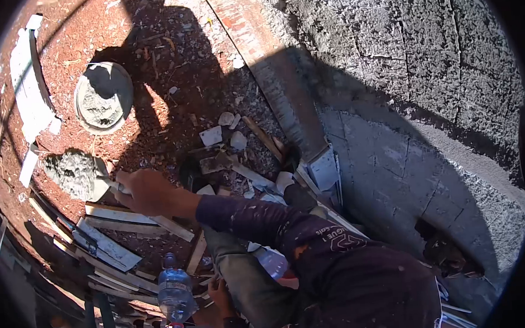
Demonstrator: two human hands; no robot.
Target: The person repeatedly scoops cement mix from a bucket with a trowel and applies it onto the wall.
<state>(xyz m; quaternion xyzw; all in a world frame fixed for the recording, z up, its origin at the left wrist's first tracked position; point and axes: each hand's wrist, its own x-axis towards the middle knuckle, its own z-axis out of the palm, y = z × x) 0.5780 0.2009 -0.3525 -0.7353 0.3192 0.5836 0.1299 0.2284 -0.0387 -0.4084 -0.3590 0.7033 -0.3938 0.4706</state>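
My right hand (142, 191) reaches out to the left, its fingers wrapped round the handle of a trowel (101, 185). A heap of wet grey mortar (72, 173) covers most of the blade. Beyond it, a round bucket (127, 106) of mortar stands on the reddish soil. Low in the view, my left hand (219, 297) is beside my bent knee, with its fingers partly hidden. A clear blue plastic bottle (175, 290) is near that hand; I cannot tell whether anything touches it.
To the right rises a block wall (387, 169) with rough grey mortar on its upper part. Wooden boards (109, 246) and broken pieces (212, 136) litter the ground near my legs. A long pale board (28, 87) lies at far left. Other people's legs (108, 326) show at the bottom.
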